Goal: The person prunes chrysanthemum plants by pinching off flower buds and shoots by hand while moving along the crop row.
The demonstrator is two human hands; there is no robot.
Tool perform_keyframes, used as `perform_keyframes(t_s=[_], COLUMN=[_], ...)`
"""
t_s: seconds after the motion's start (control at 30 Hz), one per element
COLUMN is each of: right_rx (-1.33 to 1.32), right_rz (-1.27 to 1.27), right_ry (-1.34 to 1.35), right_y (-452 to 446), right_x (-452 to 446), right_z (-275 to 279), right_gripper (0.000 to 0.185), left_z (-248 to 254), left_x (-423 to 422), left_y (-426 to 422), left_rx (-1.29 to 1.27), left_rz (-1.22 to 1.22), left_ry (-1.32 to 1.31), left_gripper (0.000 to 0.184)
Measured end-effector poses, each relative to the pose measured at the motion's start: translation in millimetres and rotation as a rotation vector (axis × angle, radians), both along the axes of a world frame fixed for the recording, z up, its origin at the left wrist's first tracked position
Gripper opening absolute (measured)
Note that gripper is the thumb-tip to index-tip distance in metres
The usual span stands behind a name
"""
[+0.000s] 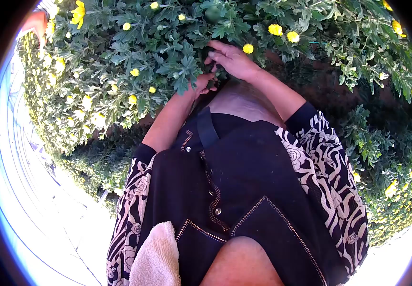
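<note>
Both my hands are close together at the near edge of a leafy chrysanthemum plant, in front of my body. My left hand has its fingers curled among the lower leaves, partly hidden by foliage. Just above and to the right of it, my right hand reaches in, fingers bent and drawn toward the thumb. The fingertips of both hands almost meet. Whatever lies between them is too small and shaded to make out. A yellow flower stands right beside my right hand.
More yellow blooms and buds dot the dense foliage. Another row of plants grows at the right, with dark shaded soil between. At the upper left is an orange-red object. A pale fleecy cloth hangs at my chest.
</note>
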State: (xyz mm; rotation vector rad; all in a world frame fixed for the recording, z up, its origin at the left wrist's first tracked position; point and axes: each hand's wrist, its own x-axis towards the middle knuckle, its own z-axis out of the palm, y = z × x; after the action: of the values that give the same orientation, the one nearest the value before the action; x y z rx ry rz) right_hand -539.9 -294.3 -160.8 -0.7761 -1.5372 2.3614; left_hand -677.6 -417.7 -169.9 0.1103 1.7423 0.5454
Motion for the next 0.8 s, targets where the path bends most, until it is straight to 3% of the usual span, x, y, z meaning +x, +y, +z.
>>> perform_keyframes(t_s=[0.03,0.07,0.13,0.2,0.27,0.5,0.63,0.7,0.8], right_rx=[0.019,0.060,0.321,0.419,0.904,0.885,0.677,0.623,0.845], right_rz=[0.049,0.111,0.173,0.226,-0.092,0.004,0.037,0.029,0.018], right_ry=[-0.093,-0.001,-0.019,-0.049,-0.029,-0.036,-0.027,-0.048,-0.237], right_y=[2.2,1.8,1.0,-3.9,-9.6,-15.5,-11.2,-12.2,-9.2], right_x=[-3.0,-7.0,-14.9,-22.1,-30.2,-33.2,-30.2,-32.4,-35.5], right_z=[9.0,5.5,11.3,21.9,25.3,14.7,11.3,6.8,13.2], right_gripper=[0.048,0.053,0.035,0.028,0.020,0.015,0.015,0.016,0.021], left_z=[-3.3,-12.7,17.9,23.7,27.8,-15.5,-18.2,-1.7,34.7], left_x=[-2.3,-14.6,-10.3,2.4,15.9,-1.5,-11.0,-11.8,-1.5], left_y=[-4.9,-11.7,6.1,8.7,13.4,-6.9,-11.3,-5.0,8.2], left_rx=[0.073,0.144,0.178,0.127,0.092,-0.111,-0.110,-0.107,-0.059], left_rz=[-0.022,0.029,0.148,0.203,0.380,0.079,-0.076,-0.364,-0.321], left_ry=[-0.008,-0.095,-0.220,-0.134,0.020,-0.109,-0.170,-0.009,0.207], left_gripper=[0.028,0.030,0.023,0.018,0.012,0.015,0.015,0.017,0.023])
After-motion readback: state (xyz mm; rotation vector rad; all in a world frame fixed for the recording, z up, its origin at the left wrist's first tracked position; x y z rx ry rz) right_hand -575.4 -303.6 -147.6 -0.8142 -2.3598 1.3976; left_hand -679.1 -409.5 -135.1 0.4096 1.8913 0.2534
